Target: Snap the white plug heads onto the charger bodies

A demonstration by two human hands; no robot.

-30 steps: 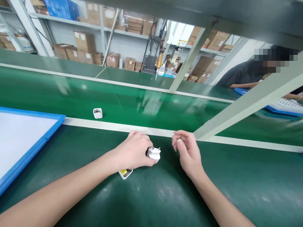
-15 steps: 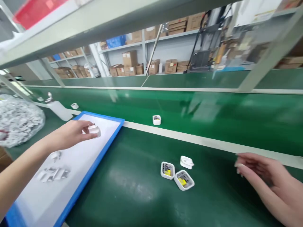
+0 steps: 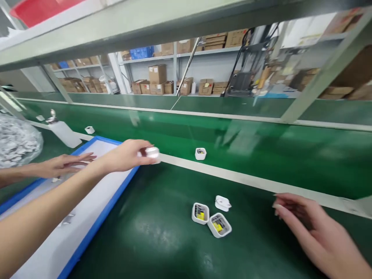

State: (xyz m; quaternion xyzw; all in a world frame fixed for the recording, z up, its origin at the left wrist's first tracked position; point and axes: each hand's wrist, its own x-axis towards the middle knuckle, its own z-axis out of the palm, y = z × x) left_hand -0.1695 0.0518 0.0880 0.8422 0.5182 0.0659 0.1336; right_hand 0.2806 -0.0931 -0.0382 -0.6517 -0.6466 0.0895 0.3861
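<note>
My left hand reaches over the right edge of the blue-rimmed tray, thumb and fingers pinching a small white plastic cover, blurred. My right hand hovers above the green work surface on the right, loosely curled, a gap between thumb and fingers and nothing visible in it. Between the hands, two white square housings with yellow and dark parts inside touch each other. Just behind them lies a white cover. Farther back, another white housing stands by the pale strip.
Another person's hand reaches over the tray from the left, near white pieces. A white bottle leans beside a plastic bag of white parts. A small white housing sits behind the tray. A shelf beam crosses overhead.
My left hand has moved right from above the tray with the white cover. Another person's hand has come in from the left. My right hand has shifted slightly left in view.
</note>
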